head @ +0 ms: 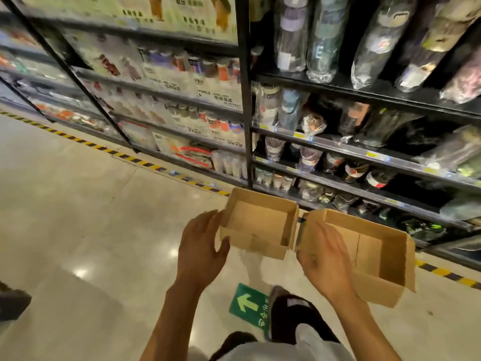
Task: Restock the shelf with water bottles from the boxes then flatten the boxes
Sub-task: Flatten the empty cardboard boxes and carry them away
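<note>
Two empty brown cardboard boxes sit side by side, tops open, in front of the shelf's lowest tiers. My left hand [201, 246] is at the near left corner of the left box [256, 225], fingers straight along its left wall and thumb by its front wall. My right hand [325, 259] lies with spread fingers over the near left corner of the right box [377, 259], which is tilted. Wrapped water bottles [307, 157] stand on the dark shelf [338, 149] behind the boxes. Whether the boxes touch the floor is unclear.
A black upright post [246, 100] divides the bottle shelf from the shelves of white packaged goods [166, 82] to the left. Yellow-black hazard tape [145, 162] runs along the shelf base. A green arrow sticker [248, 304] and my dark shoe [294, 316] are on the glossy floor.
</note>
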